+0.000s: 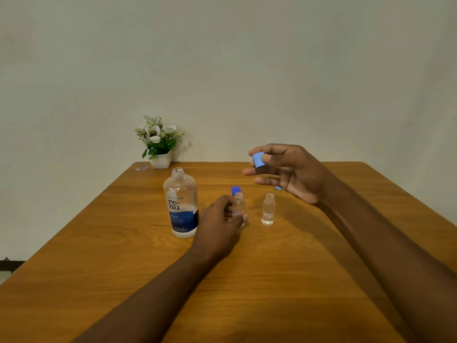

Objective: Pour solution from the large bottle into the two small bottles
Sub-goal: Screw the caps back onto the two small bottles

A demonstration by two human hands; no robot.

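The large clear bottle [181, 206] with a blue "renu" label stands uncapped on the wooden table [247, 280], left of centre. My left hand [220, 224] grips a small clear bottle [238, 203] that stands open just right of it. A second small bottle [268, 209], also open and with clear liquid in it, stands alone further right. My right hand [286, 170] hovers above and behind the small bottles and pinches a light blue cap [259, 160] between thumb and forefinger.
A dark blue cap [235, 189] sits on the table behind the held small bottle. Another light blue cap [278, 188] peeks out under my right hand. A white pot of flowers [159, 142] stands at the table's far left edge, against the wall.
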